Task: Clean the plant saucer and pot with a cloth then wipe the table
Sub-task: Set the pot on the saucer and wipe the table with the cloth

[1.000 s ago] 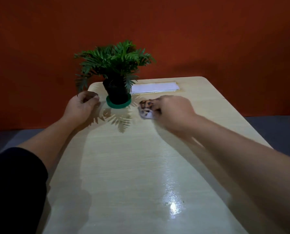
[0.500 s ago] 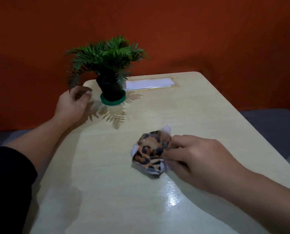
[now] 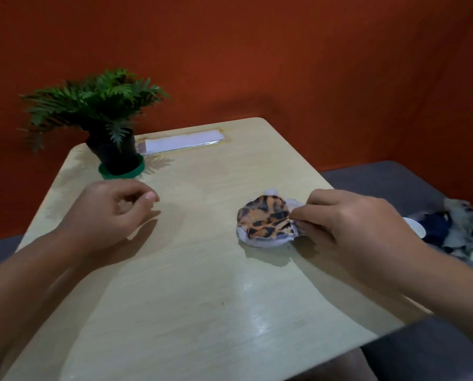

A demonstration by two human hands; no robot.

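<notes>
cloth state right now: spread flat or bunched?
Bunched. The cloth sits crumpled in a small wad on the table, folds showing, pinched at its right edge by the right hand.

An orange-red wall (image 3: 285, 56) fills the background behind everything. A long white strip (image 3: 183, 141) under a clear, shiny cover lies flat along the far edge, its left end close to the dark shadowed base of the greenery. Low on the right, on a grey surface (image 3: 395, 182), sits a crumpled heap of blue, dark and pale fabric (image 3: 458, 229), with a small white rounded object (image 3: 414, 226) just beside it on the left; what that object is cannot be told, and the grey surface also shows at the lower left.
</notes>
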